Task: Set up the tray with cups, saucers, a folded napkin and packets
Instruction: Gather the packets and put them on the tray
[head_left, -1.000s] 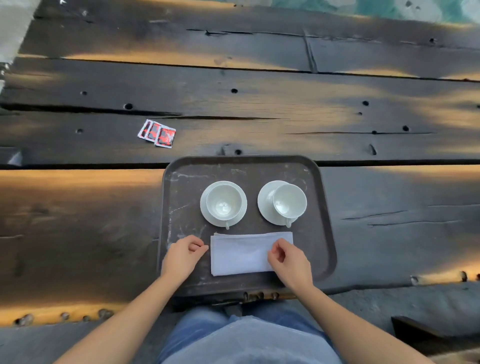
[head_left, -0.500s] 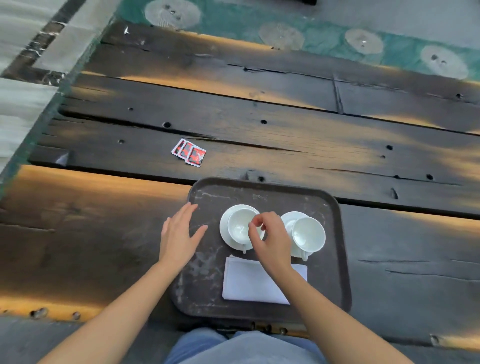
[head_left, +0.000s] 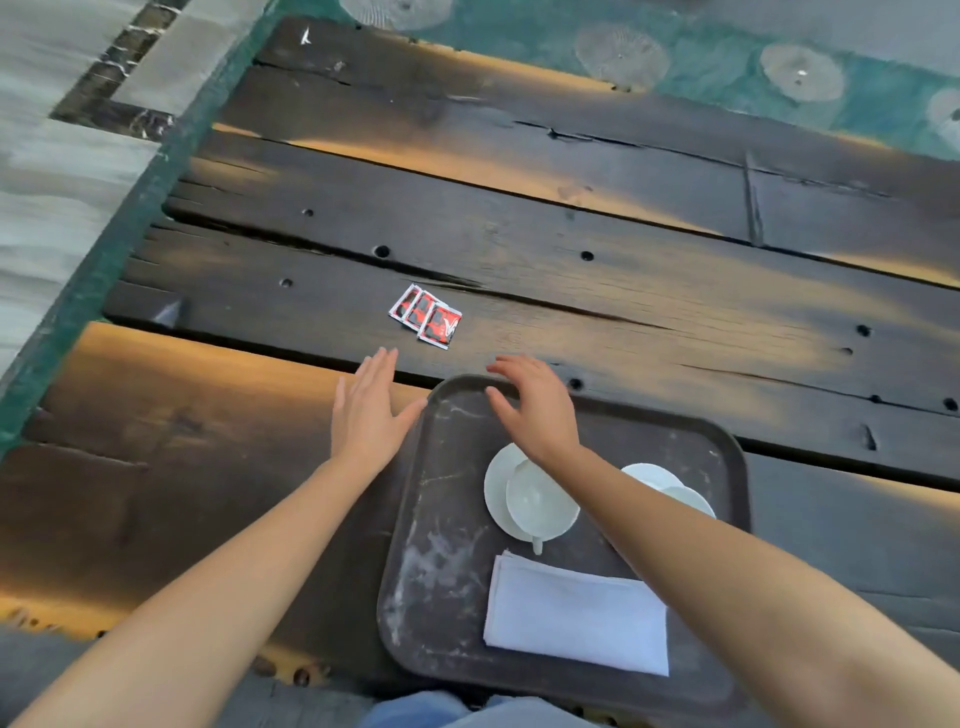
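Note:
A dark scuffed tray (head_left: 441, 582) lies on the wooden table in front of me. On it stand a white cup on a saucer (head_left: 530, 501) and a second cup and saucer (head_left: 670, 486), the latter partly hidden by my right forearm. A folded white napkin (head_left: 576, 613) lies on the tray's near side. Three red packets (head_left: 427, 315) lie fanned on the table beyond the tray's far left corner. My left hand (head_left: 371, 410) is flat with straight fingers, just left of the tray, short of the packets. My right hand (head_left: 535, 402) hovers over the tray's far edge, fingers relaxed, holding nothing.
The table (head_left: 623, 291) is made of dark weathered planks with gaps and bolt holes. Its left edge (head_left: 104, 260) runs diagonally beside a pale floor. A green patterned carpet (head_left: 727, 67) lies beyond the far edge.
Both hands have left the napkin and moved forward over the tray toward the red packets. The view has shifted left and forward.

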